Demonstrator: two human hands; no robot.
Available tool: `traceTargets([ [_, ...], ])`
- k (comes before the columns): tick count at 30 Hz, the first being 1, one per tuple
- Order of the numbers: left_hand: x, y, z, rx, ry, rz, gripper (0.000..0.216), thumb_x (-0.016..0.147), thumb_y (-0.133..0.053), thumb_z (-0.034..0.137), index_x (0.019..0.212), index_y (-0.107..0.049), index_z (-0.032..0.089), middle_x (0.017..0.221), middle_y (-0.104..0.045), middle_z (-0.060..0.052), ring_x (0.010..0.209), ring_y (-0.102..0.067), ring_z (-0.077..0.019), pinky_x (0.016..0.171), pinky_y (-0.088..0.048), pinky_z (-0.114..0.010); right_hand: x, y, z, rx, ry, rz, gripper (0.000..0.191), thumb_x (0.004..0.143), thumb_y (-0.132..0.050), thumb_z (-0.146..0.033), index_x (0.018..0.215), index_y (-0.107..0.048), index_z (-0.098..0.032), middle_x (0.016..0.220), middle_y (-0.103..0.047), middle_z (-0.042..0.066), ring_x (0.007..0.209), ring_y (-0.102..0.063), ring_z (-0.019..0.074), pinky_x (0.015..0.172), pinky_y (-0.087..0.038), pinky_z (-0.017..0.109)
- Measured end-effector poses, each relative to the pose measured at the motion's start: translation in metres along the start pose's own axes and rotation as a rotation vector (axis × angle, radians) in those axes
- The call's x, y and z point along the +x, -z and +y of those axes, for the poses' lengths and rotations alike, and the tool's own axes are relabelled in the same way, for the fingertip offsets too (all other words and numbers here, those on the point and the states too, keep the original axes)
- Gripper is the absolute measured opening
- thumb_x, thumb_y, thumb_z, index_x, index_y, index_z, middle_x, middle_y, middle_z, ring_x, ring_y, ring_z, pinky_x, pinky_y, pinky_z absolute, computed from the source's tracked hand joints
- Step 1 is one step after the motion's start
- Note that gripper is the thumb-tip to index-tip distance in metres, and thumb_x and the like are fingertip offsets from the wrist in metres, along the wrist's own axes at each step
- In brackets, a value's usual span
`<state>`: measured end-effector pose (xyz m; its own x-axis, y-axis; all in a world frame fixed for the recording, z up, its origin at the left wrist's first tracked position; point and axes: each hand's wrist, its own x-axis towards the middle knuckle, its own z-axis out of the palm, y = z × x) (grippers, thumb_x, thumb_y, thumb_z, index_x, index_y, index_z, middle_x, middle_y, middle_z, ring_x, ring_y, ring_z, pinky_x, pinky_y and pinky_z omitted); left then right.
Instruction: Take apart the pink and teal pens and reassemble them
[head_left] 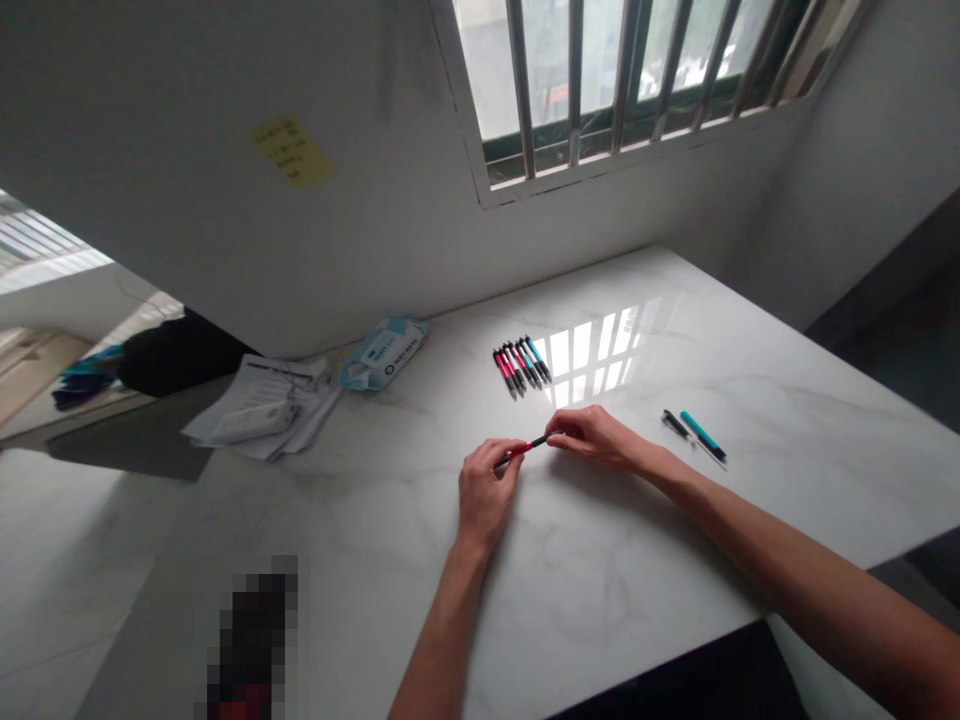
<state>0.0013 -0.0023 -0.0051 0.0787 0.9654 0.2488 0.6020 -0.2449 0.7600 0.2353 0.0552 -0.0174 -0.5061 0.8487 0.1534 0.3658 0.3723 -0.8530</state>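
Between my hands is a red and black pen point(529, 446), held just above the white marbled table point(390, 560). My left hand point(489, 484) is closed on the red barrel end. The fingers of my right hand point(588, 434) pinch the black end, and its tip is hidden by them. Beyond my hands lies a row of several red, dark and blue pens point(521, 366), side by side. To the right of my right hand are a blue pen barrel point(703, 435), a short black pen part point(677, 426) and a thin white refill point(712, 456).
A blue and white wipes packet point(384, 354) lies by the wall, beside a stack of papers point(262, 405) with a white object on top. A barred window point(622, 90) is above the table, and a yellow note point(291, 150) hangs on the wall. A pixelated patch covers the lower left.
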Motion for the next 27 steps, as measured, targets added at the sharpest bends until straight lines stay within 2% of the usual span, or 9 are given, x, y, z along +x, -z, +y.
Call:
traceTargets([
  [3, 0.0, -0.001, -0.001, -0.01, -0.014, 0.003, 0.014, 0.095, -0.067, 0.028, 0.099, -0.08, 0.026, 0.104, -0.078, -0.005, 0.097, -0.073, -0.0207, 0.086, -0.061, -0.033, 0.0, 0.002, 0.0, -0.024, 0.034, -0.008, 0.02, 0.098, -0.067, -0.036, 0.096, -0.077, -0.018, 0.072, -0.07, 0.001, 0.06, -0.055, 0.0115, 0.058, -0.038, 0.024],
  [8, 0.0, 0.0, 0.002, 0.023, 0.014, -0.041, 0.016, 0.095, -0.068, 0.033, 0.104, -0.08, 0.028, 0.104, -0.079, -0.004, 0.092, -0.073, -0.0196, 0.08, -0.059, -0.031, 0.002, 0.001, 0.004, 0.031, 0.129, 0.098, 0.013, 0.095, -0.071, -0.027, 0.103, -0.078, -0.02, 0.086, -0.076, 0.004, 0.068, -0.061, 0.0131, 0.066, -0.046, 0.024],
  [12, 0.0, 0.001, 0.005, -0.005, 0.048, -0.051, 0.021, 0.097, -0.063, 0.035, 0.102, -0.082, 0.027, 0.104, -0.08, -0.004, 0.092, -0.072, -0.0198, 0.079, -0.056, -0.03, 0.003, 0.0, 0.005, 0.062, 0.178, 0.118, 0.014, 0.095, -0.071, -0.028, 0.104, -0.079, -0.021, 0.095, -0.077, 0.006, 0.074, -0.065, 0.0144, 0.068, -0.05, 0.025],
  [16, 0.001, 0.002, 0.008, -0.067, 0.093, -0.065, 0.027, 0.099, -0.06, 0.039, 0.103, -0.082, 0.025, 0.101, -0.08, -0.004, 0.084, -0.07, -0.0189, 0.076, -0.053, -0.03, 0.002, 0.001, 0.004, 0.092, 0.19, 0.139, 0.013, 0.096, -0.071, -0.028, 0.104, -0.08, -0.022, 0.095, -0.077, 0.005, 0.078, -0.067, 0.015, 0.069, -0.051, 0.024],
  [23, 0.001, 0.003, 0.01, -0.053, 0.16, -0.1, 0.035, 0.099, -0.057, 0.046, 0.106, -0.082, 0.023, 0.085, -0.077, -0.001, 0.063, -0.057, -0.0156, 0.063, -0.043, -0.027, 0.001, 0.002, 0.001, 0.066, 0.213, 0.172, 0.013, 0.097, -0.072, -0.03, 0.103, -0.08, -0.022, 0.092, -0.076, 0.005, 0.073, -0.065, 0.0142, 0.067, -0.051, 0.025],
  [27, 0.002, 0.004, 0.011, -0.043, 0.187, -0.122, 0.038, 0.1, -0.054, 0.048, 0.097, -0.082, 0.022, 0.075, -0.072, 0.001, 0.055, -0.047, -0.0128, 0.056, -0.036, -0.027, 0.002, 0.004, -0.001, 0.061, 0.221, 0.196, 0.011, 0.097, -0.071, -0.028, 0.1, -0.08, -0.022, 0.091, -0.076, 0.004, 0.072, -0.064, 0.0139, 0.066, -0.051, 0.025],
])
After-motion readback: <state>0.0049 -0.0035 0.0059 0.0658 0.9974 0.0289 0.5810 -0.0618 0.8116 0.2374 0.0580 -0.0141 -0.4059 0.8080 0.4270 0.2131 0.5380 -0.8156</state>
